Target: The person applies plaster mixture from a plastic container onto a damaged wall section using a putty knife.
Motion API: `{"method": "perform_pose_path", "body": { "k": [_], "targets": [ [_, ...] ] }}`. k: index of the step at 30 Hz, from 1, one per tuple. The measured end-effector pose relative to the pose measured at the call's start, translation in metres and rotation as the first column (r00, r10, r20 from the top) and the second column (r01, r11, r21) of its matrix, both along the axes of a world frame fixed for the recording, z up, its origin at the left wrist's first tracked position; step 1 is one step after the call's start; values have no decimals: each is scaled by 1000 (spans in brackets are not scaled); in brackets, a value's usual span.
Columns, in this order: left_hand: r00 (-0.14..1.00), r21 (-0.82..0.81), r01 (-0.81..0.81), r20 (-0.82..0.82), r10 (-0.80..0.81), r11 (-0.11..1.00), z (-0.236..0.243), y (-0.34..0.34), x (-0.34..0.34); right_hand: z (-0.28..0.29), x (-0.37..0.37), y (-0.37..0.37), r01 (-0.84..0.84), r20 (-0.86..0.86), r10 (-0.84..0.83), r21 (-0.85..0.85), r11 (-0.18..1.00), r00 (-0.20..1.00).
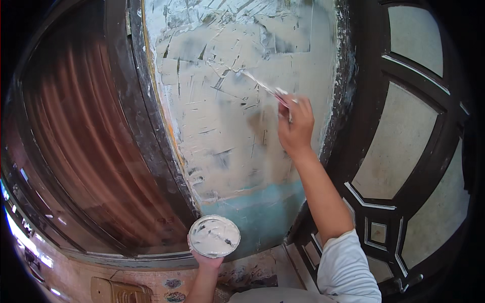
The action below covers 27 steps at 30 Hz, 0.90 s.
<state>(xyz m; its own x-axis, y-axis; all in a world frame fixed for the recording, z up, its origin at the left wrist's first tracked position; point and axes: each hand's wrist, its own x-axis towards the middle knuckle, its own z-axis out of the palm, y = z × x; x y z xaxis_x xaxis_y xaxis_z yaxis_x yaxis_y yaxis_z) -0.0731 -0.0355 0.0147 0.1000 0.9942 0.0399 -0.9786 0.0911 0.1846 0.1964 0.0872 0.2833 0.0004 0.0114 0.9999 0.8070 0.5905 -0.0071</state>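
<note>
My right hand (pixel 297 123) is raised in front of the wall (pixel 222 141), its fingers closed round a putty knife (pixel 262 84). White paste coats the knife, and its far end meets the wall or lies very close to it. Rough, pale filler covers most of this wall, with dark scratches and patches showing through. Low down, a blue-green band of paint (pixel 257 204) is visible. At the lower middle my left hand (pixel 208 260) grips a round tub of white putty (pixel 214 236) from below. The tub's open top faces up, with dark gaps in the putty.
Left of the wall stands a dark-framed window (pixel 126 106) with a brown curtain (pixel 81 116) behind it. A dark panelled door (pixel 374 116) with a handle (pixel 408 283) is on the right. Down at the lower left is a brown plastic stool (pixel 120 291) on the floor.
</note>
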Motion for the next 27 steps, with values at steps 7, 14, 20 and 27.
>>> {"method": "perform_pose_path", "body": {
  "k": [7,14,20,27],
  "targets": [
    [995,-18,-77,-71,75,997,-13,-7,-28,16,-40,74,326,223,-363,186,927,905],
    [985,-69,-166,-59,162,984,-14,-17,-56,-29,-27,71,330,158,-361,190,925,919],
    [986,-65,-164,11,165,984,-19,-18,-66,10,-18,30,129,208,-169,193,973,963],
    [990,-11,-118,-82,117,993,-24,-11,-47,79,-35,61,-394,-279,312,-323,860,908]
  ]
}}
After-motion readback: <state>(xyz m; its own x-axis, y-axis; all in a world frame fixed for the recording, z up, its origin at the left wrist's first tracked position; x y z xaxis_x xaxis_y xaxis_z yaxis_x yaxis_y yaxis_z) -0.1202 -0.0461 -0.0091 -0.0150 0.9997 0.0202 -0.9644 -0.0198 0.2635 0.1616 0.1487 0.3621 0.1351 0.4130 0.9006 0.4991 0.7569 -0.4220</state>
